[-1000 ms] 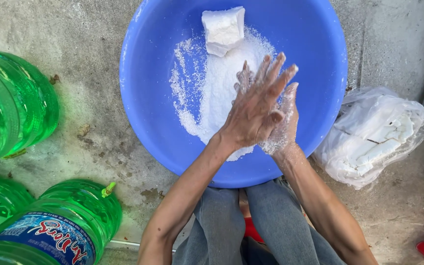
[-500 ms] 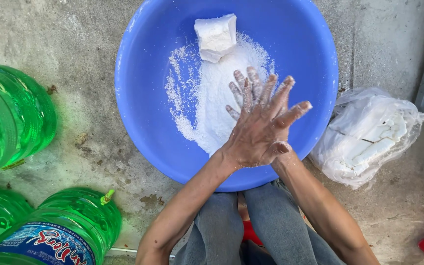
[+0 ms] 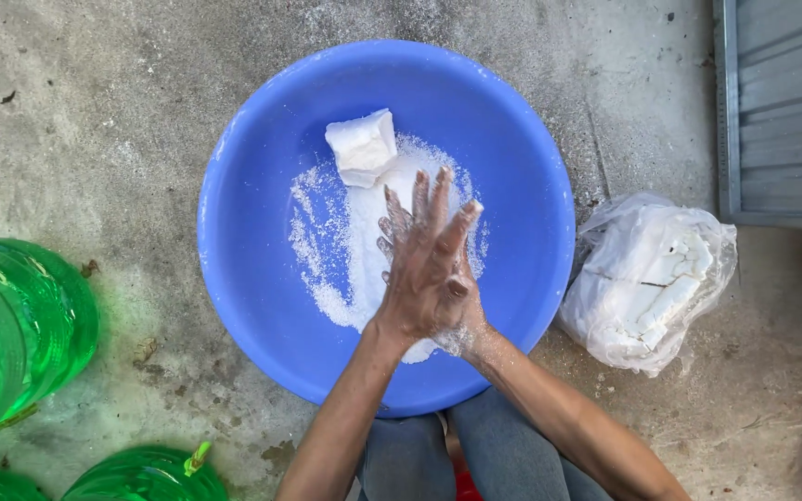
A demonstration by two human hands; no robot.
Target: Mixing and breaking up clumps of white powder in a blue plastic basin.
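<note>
In the head view, the left hand (image 3: 429,278) lies flat on top of the right hand (image 3: 452,320), palm against palm, fingers stretched out and pointing away from the body. The right hand is almost wholly covered; only some powder-dusted fingertips (image 3: 390,232) peeking out on the left and the heel near the wrist show. Whether any powder or lump is caught between the palms cannot be told.

Both hands hover over the blue basin (image 3: 262,306), above the heap of white powder (image 3: 345,250) spread on its bottom. Just beyond the fingertips sits a white block (image 3: 362,147), apart from the hands. Part of the powder heap is hidden under the hands and forearms.

To the right of the hands, outside the basin and just beside its rim, a clear plastic bag of white blocks (image 3: 647,278) rests on the concrete floor (image 3: 95,121). Far to the left are green water jugs (image 3: 20,325), cut off by the frame edge; another one below shows only its top. The grey panel (image 3: 782,102) at upper right is also cut off.

Against half a second ago, the hands have closed up: then the left fingers were fanned and slanted to the right with the right fingers splayed out beneath them, and now both sets lie nearly in line and more upright. The block and bag have kept their places.
</note>
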